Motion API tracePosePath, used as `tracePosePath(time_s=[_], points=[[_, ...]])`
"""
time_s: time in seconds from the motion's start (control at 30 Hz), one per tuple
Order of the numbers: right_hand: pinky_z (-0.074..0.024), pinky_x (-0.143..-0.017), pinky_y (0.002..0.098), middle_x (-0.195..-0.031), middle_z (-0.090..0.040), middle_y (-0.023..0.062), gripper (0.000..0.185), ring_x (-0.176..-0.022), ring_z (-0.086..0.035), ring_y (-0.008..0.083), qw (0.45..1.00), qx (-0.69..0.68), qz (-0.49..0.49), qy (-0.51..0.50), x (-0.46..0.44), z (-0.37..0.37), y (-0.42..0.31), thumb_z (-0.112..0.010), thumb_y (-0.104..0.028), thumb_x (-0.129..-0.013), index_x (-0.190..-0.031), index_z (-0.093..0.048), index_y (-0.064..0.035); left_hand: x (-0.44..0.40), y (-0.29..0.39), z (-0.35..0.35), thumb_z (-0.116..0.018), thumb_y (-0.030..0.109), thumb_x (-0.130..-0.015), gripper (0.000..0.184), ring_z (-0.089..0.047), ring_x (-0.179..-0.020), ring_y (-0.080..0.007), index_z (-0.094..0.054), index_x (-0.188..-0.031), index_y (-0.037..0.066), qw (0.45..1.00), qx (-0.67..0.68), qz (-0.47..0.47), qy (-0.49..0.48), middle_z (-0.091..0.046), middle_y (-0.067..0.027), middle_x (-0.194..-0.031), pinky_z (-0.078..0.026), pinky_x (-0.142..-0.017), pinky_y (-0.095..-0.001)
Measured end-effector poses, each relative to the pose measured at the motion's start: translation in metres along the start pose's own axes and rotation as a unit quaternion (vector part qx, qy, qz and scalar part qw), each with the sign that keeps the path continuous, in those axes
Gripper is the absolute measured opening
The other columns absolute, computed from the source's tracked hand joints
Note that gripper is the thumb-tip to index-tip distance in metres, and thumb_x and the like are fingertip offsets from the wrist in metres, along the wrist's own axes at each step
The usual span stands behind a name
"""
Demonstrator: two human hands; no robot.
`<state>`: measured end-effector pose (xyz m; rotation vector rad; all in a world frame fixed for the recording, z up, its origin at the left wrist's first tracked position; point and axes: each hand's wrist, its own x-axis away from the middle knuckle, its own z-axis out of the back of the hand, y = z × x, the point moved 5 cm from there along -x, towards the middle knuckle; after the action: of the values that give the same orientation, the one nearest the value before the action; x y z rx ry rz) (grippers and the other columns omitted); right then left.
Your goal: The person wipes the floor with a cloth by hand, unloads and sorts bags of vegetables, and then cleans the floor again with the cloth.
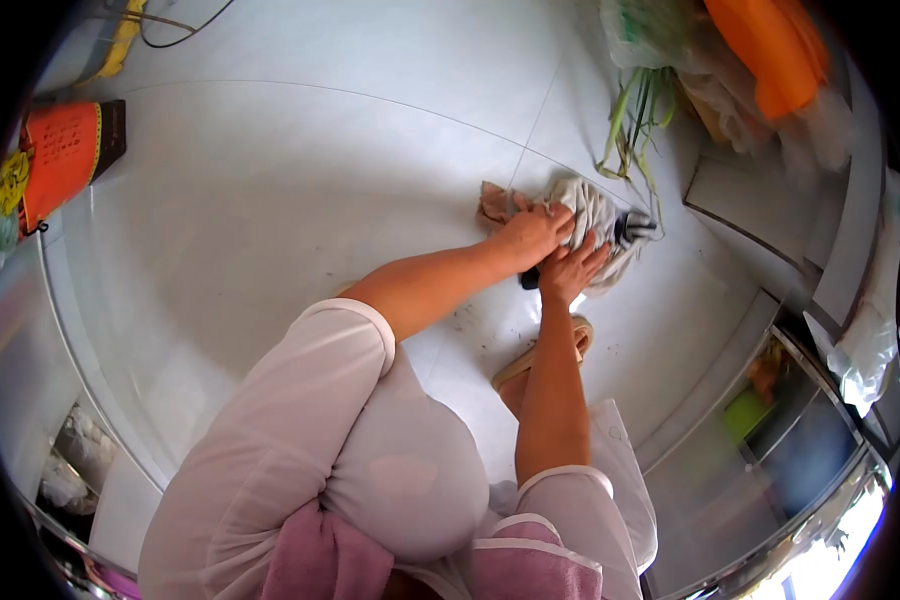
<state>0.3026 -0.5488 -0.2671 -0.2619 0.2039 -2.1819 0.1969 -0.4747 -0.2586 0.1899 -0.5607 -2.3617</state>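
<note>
A bunched greyish-white rag (592,207) with dark patches lies on the pale tiled floor (300,200). My left hand (535,236) presses on the rag's near left side, its fingers bent into the folds. Beside it, my right hand (572,268) rests on the rag's near edge with fingers spread. A brownish piece of cloth (493,203) sticks out at the left end of the bundle. Part of a dark item (530,279) shows below my left hand; what it is, I cannot tell. The undersides of both hands are hidden.
Long green stalks (638,115) lie just beyond the rag, near plastic bags (650,35) and an orange bag (775,55). A sandaled foot (545,360) stands close to my right arm. Glass-fronted cabinets (700,500) flank the floor; a red-orange bag (62,150) is at left.
</note>
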Motion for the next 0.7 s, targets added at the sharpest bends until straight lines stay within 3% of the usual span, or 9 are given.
tracePosePath(time_s=[0.17,0.23,0.3,0.37,0.43,0.5,0.53,0.6,0.7], points=[[-0.0160,-0.122,0.0566,-0.160,-0.023,0.0288,0.067,-0.149,-0.017,0.0478,0.998,0.024,-0.049,0.022,0.043,-0.011,0.035,-0.050,-0.039,-0.096,-0.154,-0.034,-0.0092,0.021,0.016,-0.013,-0.060,0.033,-0.094,0.039,-0.068,-0.092,-0.0414,-0.057,-0.125,0.010,0.985,0.170,-0.033,-0.015,-0.057,-0.0190,-0.126,-0.059,-0.071,-0.0448],[-0.0277,-0.116,0.0589,-0.151,-0.036,0.0272,0.065,-0.141,-0.032,0.0473,0.979,0.169,0.105,0.054,0.042,-0.032,0.049,-0.055,-0.043,-0.096,-0.149,-0.040,-0.0103,0.022,0.011,-0.026,-0.058,0.032,-0.094,0.033,-0.068,-0.089,-0.0410,-0.055,-0.118,0.010,0.959,0.283,0.013,-0.004,-0.062,-0.0192,-0.113,-0.056,-0.071,-0.0488],[-0.0360,-0.110,0.0594,-0.143,-0.046,0.0245,0.064,-0.134,-0.042,0.0458,0.946,0.267,0.160,0.087,0.044,-0.028,0.048,-0.058,-0.049,-0.095,-0.146,-0.044,-0.0121,0.022,0.010,-0.038,-0.057,0.031,-0.094,0.029,-0.068,-0.085,-0.0406,-0.053,-0.112,0.009,0.941,0.329,0.055,0.055,-0.067,-0.0193,-0.101,-0.052,-0.070,-0.0529],[-0.0413,-0.106,0.0603,-0.138,-0.050,0.0231,0.065,-0.129,-0.049,0.0456,0.951,0.264,0.130,0.091,0.040,-0.025,0.049,-0.058,-0.054,-0.095,-0.145,-0.046,-0.0147,0.010,0.006,-0.059,-0.054,0.032,-0.095,0.030,-0.069,-0.088,-0.0350,-0.053,-0.115,0.010,0.959,0.261,0.067,0.084,-0.066,-0.0166,-0.102,-0.051,-0.087,-0.0553],[-0.0432,-0.101,0.0603,-0.140,-0.046,0.0248,0.071,-0.127,-0.050,0.0454,0.984,0.176,-0.028,-0.004,0.039,-0.011,0.029,-0.054,-0.060,-0.095,-0.149,-0.039,-0.0175,0.010,-0.007,-0.036,-0.055,0.029,-0.093,0.026,-0.067,-0.096,-0.0304,-0.066,-0.115,0.023,0.997,0.065,0.020,0.027,-0.056,-0.0058,-0.122,-0.052,-0.093,-0.0591],[-0.0441,-0.096,0.0586,-0.140,-0.043,0.0282,0.089,-0.124,-0.049,0.0475,0.980,0.198,0.005,-0.025,0.048,-0.004,-0.004,-0.055,-0.070,-0.089,-0.156,-0.027,-0.0174,0.010,-0.023,0.009,-0.055,0.028,-0.092,0.026,-0.066,-0.100,-0.0295,-0.070,-0.114,0.031,0.999,-0.026,-0.027,-0.018,-0.053,-0.0020,-0.126,-0.049,-0.096,-0.0620],[-0.0443,-0.095,0.0583,-0.139,-0.043,0.0291,0.094,-0.123,-0.049,0.0484,0.977,0.211,0.028,-0.027,0.055,0.004,-0.028,-0.056,-0.071,-0.087,-0.157,-0.024,-0.0175,0.007,-0.035,0.020,-0.055,0.025,-0.092,0.032,-0.065,-0.104,-0.0286,-0.069,-0.114,0.043,0.999,-0.045,-0.008,-0.010,-0.052,0.0009,-0.129,-0.051,-0.095,-0.0589],[-0.0447,-0.090,0.0595,-0.132,-0.048,0.0327,0.106,-0.118,-0.050,0.0509,0.973,0.198,0.118,0.027,0.079,-0.015,-0.043,-0.062,-0.074,-0.080,-0.160,-0.022,-0.0176,0.020,-0.055,0.028,-0.054,0.026,-0.093,0.034,-0.064,-0.107,-0.0287,-0.069,-0.114,0.047,0.997,-0.068,-0.004,-0.028,-0.052,0.0022,-0.130,-0.052,-0.093,-0.0573],[-0.0430,-0.092,0.0611,-0.129,-0.047,0.0374,0.106,-0.115,-0.049,0.0507,0.982,0.130,0.099,-0.090,0.059,-0.022,-0.100,-0.071,-0.061,-0.080,-0.161,-0.021,-0.0143,0.017,-0.120,0.052,-0.053,0.028,-0.094,0.034,-0.061,-0.113,-0.0301,-0.068,-0.113,0.052,0.997,-0.073,0.032,-0.002,-0.050,0.0038,-0.137,-0.053,-0.089,-0.0521]])
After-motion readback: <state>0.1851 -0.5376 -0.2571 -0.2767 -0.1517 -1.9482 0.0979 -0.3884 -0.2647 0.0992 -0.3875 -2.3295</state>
